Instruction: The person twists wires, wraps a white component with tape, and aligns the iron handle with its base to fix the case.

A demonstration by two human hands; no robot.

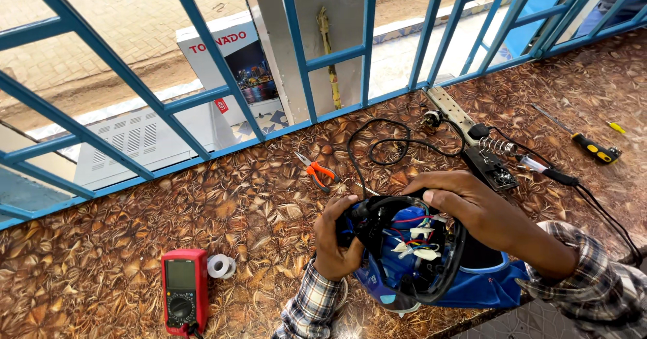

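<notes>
Both hands hold an opened blue appliance (pixel 411 258) with loose wires, at the near edge of the worktop (pixel 256 211). The left hand (pixel 335 241) grips its left side; the right hand (pixel 472 204) wraps over its black rim. Orange pliers (pixel 317 171), a red multimeter (pixel 184 290), a white tape roll (pixel 220 266) and a soldering iron (pixel 546 170) lie around.

Leaf-patterned counter (pixel 236 211): multimeter (pixel 184 290), pliers (pixel 315 171), screwdriver (pixel 586 142), perhaps tape (pixel 221 266).

Plaid flannel sleeves (pixel 306 309) — blue, white, brown checks.

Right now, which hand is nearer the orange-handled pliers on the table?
Left. The left hand grips the opened blue appliance just below and right of the orange-handled pliers. The right hand clasps the appliance's top, farther right.
</notes>
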